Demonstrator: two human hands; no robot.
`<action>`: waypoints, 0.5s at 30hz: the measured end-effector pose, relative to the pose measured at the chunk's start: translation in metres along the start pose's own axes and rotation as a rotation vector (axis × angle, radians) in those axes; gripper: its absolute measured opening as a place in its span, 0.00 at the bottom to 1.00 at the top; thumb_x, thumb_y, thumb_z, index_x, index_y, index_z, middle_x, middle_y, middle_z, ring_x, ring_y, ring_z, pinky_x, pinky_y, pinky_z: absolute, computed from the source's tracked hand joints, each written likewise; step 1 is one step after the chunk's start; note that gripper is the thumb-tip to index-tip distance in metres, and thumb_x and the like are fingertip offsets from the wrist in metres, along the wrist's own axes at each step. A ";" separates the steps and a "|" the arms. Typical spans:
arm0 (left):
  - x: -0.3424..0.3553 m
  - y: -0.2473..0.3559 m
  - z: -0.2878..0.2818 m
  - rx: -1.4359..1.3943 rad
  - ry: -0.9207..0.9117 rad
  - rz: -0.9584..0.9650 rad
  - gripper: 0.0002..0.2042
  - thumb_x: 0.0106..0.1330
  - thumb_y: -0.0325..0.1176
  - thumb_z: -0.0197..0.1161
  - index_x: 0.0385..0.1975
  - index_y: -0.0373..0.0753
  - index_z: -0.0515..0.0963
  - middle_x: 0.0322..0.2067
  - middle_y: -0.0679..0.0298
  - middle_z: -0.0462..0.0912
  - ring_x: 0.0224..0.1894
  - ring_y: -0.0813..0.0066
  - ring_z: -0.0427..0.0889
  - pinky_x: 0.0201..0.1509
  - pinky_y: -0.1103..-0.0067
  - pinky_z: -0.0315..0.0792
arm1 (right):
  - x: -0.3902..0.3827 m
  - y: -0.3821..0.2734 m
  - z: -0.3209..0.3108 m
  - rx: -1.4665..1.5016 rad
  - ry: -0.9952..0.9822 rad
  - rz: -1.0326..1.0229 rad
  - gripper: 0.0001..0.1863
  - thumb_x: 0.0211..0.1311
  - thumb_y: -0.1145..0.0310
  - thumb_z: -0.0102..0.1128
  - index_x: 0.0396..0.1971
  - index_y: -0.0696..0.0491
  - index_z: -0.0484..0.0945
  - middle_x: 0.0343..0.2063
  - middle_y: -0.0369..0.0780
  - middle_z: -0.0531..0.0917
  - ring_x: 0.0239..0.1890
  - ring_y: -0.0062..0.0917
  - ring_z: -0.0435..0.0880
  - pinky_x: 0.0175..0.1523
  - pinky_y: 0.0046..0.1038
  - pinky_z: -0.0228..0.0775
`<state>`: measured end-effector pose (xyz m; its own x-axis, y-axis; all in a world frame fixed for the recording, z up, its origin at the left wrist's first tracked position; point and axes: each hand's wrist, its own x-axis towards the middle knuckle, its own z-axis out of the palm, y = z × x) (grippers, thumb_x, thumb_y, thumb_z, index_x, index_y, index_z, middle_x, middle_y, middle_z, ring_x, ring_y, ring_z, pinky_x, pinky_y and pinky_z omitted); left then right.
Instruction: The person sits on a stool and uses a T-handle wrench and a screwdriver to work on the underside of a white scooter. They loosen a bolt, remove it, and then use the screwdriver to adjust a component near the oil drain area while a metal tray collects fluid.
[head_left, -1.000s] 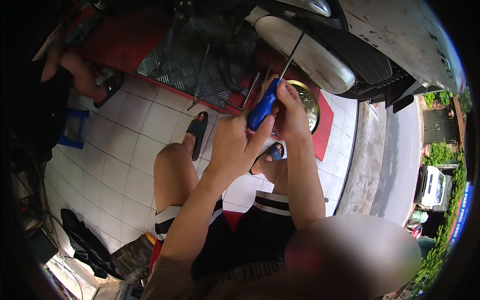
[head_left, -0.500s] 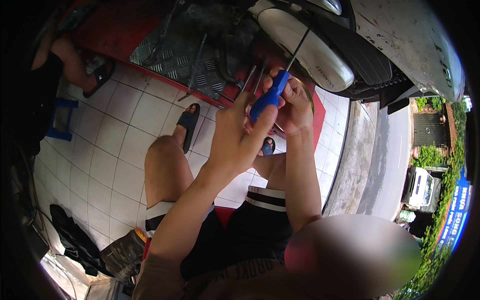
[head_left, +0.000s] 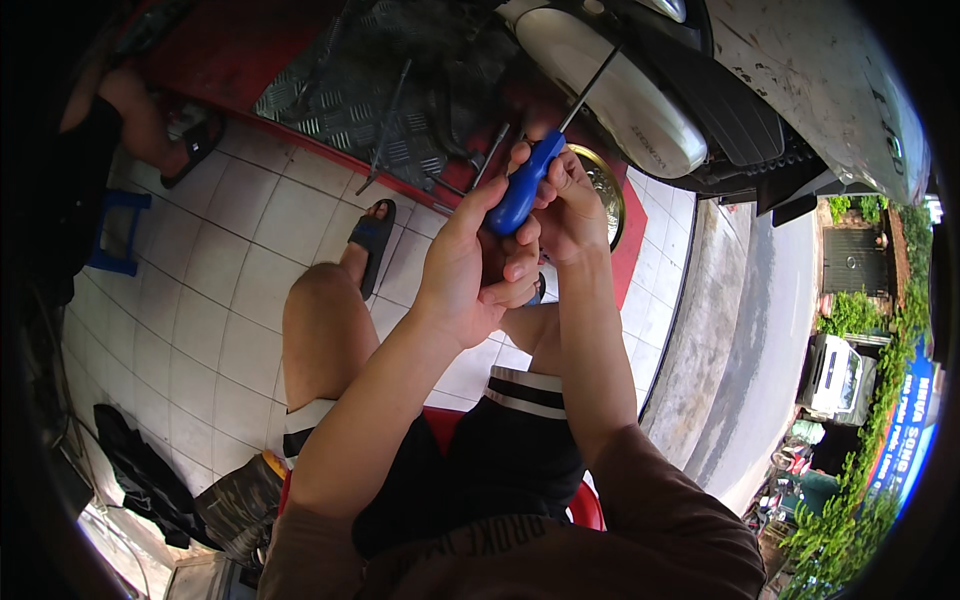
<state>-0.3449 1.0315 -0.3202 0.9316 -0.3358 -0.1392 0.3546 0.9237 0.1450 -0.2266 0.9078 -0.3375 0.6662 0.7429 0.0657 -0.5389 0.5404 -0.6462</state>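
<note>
A screwdriver (head_left: 522,192) with a blue handle is held in front of me, its thin metal shaft slanting up and to the right over the motorbike's silver side cover (head_left: 620,100). My right hand (head_left: 578,215) closes its fingers around the upper part of the handle, near the shaft. My left hand (head_left: 455,270) is closed around the lower end, its thumb along the side and its fingers curled beneath. Whether the shaft's tip touches the motorbike cannot be made out. Partly behind my right hand lies a round dish (head_left: 617,215) with a gold-coloured rim.
A red platform with a dark tread-plate (head_left: 385,120) holds long metal tools, one a rod (head_left: 388,125) overhanging its edge. Another person's leg (head_left: 140,120) and a blue stool (head_left: 120,233) are at the left. Black cloth (head_left: 145,480) lies on the tiles; a road (head_left: 765,330) runs along the right.
The screwdriver has shifted slightly down and left. My left hand has rolled over, so its curled fingers now show below the handle. More of the round dish is visible.
</note>
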 end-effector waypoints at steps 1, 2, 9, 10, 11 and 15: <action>0.002 -0.002 0.001 0.282 0.133 0.154 0.22 0.70 0.53 0.50 0.31 0.37 0.75 0.16 0.69 0.71 0.11 0.86 0.59 0.16 0.85 0.52 | 0.002 -0.002 0.001 -0.024 -0.004 0.005 0.18 0.60 0.69 0.65 0.48 0.56 0.73 0.40 0.43 0.81 0.28 0.13 0.74 0.36 0.16 0.70; 0.006 -0.005 0.003 0.564 0.268 0.308 0.21 0.69 0.52 0.51 0.30 0.36 0.74 0.17 0.68 0.72 0.12 0.85 0.61 0.16 0.85 0.54 | 0.001 -0.003 0.004 -0.092 0.031 -0.008 0.17 0.60 0.67 0.66 0.46 0.57 0.74 0.38 0.42 0.81 0.28 0.13 0.74 0.35 0.15 0.68; 0.006 -0.007 0.003 0.595 0.147 0.287 0.17 0.69 0.46 0.55 0.31 0.35 0.73 0.17 0.66 0.71 0.10 0.82 0.62 0.13 0.85 0.56 | 0.001 0.003 -0.007 -0.040 -0.009 -0.015 0.19 0.57 0.59 0.69 0.42 0.53 0.74 0.33 0.37 0.79 0.25 0.13 0.65 0.30 0.13 0.58; 0.006 -0.005 0.003 0.148 0.030 0.050 0.17 0.70 0.47 0.55 0.31 0.36 0.72 0.17 0.66 0.71 0.09 0.83 0.61 0.12 0.85 0.54 | 0.005 0.002 -0.004 0.025 -0.102 -0.002 0.20 0.57 0.60 0.69 0.44 0.54 0.73 0.34 0.38 0.79 0.27 0.13 0.69 0.32 0.12 0.61; 0.004 -0.002 0.009 -0.204 -0.092 -0.069 0.17 0.71 0.48 0.52 0.32 0.39 0.73 0.16 0.71 0.68 0.09 0.85 0.53 0.12 0.88 0.47 | 0.005 0.001 0.000 -0.008 -0.067 0.010 0.21 0.57 0.61 0.70 0.45 0.55 0.73 0.35 0.38 0.79 0.28 0.13 0.71 0.32 0.12 0.62; 0.003 0.004 0.009 -0.090 -0.003 -0.032 0.19 0.71 0.51 0.50 0.36 0.38 0.73 0.16 0.70 0.67 0.09 0.85 0.54 0.12 0.87 0.49 | 0.001 -0.002 0.020 -0.166 0.017 0.013 0.22 0.56 0.64 0.70 0.46 0.58 0.72 0.35 0.37 0.79 0.30 0.14 0.75 0.34 0.13 0.68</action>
<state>-0.3398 1.0322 -0.3113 0.9201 -0.3660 -0.1392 0.3759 0.9252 0.0516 -0.2351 0.9150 -0.3207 0.6690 0.7419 0.0446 -0.4557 0.4568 -0.7640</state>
